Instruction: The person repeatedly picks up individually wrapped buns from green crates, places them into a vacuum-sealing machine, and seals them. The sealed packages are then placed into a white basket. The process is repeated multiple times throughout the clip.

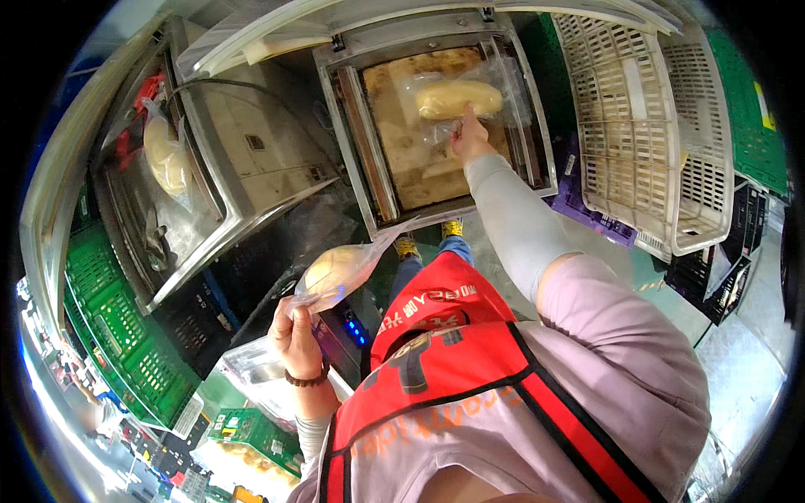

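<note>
My left hand (297, 339) pinches the end of a clear plastic bag with a pale yellow, rounded food piece (330, 271) inside. This bag hangs in front of the near edge of an open chamber vacuum sealer (434, 207). Inside the chamber, a second bagged oblong food piece (456, 99) lies across the stained tan base plate (409, 170). My right hand (471, 135) reaches in at its near side, the index finger touching it and the other fingers curled. Whether those fingers grip the bag film is hard to see.
Another open sealer (245, 207) at left holds a bagged food piece (166, 154). The raised transparent lid (270, 31) arches overhead. White slatted baskets (619, 126) stand at right above a purple crate (575, 201). Green crates (119, 327) line the left.
</note>
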The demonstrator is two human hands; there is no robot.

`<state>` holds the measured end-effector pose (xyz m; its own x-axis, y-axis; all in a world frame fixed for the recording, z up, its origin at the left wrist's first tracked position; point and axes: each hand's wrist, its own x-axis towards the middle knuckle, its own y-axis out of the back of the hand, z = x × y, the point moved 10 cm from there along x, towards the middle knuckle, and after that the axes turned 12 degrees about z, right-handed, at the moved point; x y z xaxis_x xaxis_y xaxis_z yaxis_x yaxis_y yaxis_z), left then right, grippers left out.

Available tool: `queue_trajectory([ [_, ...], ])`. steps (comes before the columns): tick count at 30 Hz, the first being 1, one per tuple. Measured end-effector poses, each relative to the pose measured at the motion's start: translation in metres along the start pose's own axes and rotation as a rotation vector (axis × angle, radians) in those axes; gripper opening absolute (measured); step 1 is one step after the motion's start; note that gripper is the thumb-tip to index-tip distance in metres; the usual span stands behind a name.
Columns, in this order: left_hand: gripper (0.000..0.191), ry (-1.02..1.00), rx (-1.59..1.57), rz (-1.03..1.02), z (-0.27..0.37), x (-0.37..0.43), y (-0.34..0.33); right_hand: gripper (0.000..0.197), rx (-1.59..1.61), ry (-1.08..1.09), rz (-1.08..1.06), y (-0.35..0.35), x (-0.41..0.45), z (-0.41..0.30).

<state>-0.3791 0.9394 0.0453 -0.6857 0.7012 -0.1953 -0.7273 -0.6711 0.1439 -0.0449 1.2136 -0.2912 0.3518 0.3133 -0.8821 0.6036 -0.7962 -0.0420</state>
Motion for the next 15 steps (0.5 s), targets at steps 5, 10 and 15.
queue_trajectory([
  [5,0.015,0.032,-0.032,-0.077,0.002,0.005,-0.017,0.019,0.019,-0.056,-0.094,0.017,0.010,0.004],
  [10,0.015,0.051,-0.043,-0.102,0.003,0.011,-0.023,0.012,0.033,0.051,-0.200,0.024,-0.015,-0.006],
  [15,0.016,-0.021,-0.038,-0.149,0.001,0.016,-0.021,0.012,-0.023,0.190,-0.423,0.030,-0.079,-0.018],
])
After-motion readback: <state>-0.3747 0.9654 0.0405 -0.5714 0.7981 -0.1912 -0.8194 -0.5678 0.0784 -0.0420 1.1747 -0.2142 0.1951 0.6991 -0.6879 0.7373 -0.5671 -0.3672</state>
